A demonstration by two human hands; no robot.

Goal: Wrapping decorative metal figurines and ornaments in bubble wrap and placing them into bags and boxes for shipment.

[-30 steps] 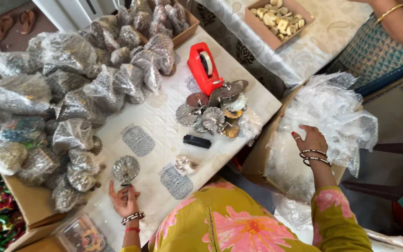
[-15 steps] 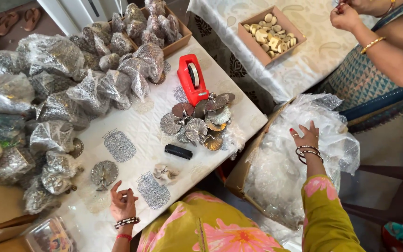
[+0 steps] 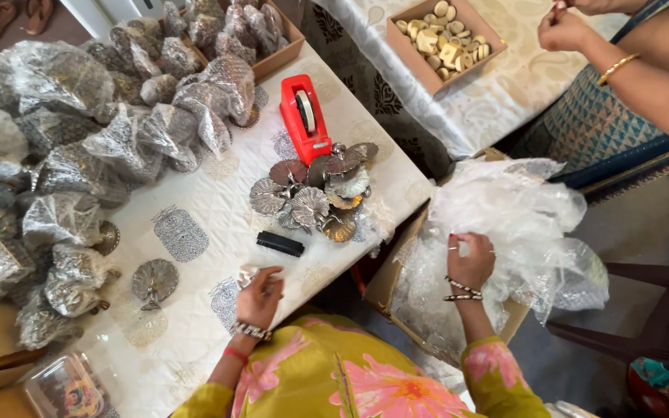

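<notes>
- White patterned cloth covers the worktop (image 3: 218, 193), crowded with bagged metal pieces.
- Left hand (image 3: 261, 298) has its grip closed on a small pale item (image 3: 247, 275) at the worktop's near edge.
- Right hand (image 3: 470, 263) pinches clear plastic bags (image 3: 512, 224) heaped in a cardboard box (image 3: 385, 282) beside it; they look light, soft and slippery, best gathered in a bunched fold.
- Silver leaf ornaments (image 3: 311, 197) and a red tape dispenser (image 3: 305, 120) lie beyond.

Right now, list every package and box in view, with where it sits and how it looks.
Clear plastic bags: crumpled heap in a brown carton on the floor; right hand rests on them.
Wrapped metal pieces: grey, in clear film, piled across the table's left.
Open brown box: far table, pale pieces inside.
Brown box: behind the red tape dispenser.
No signs or screens.
</notes>
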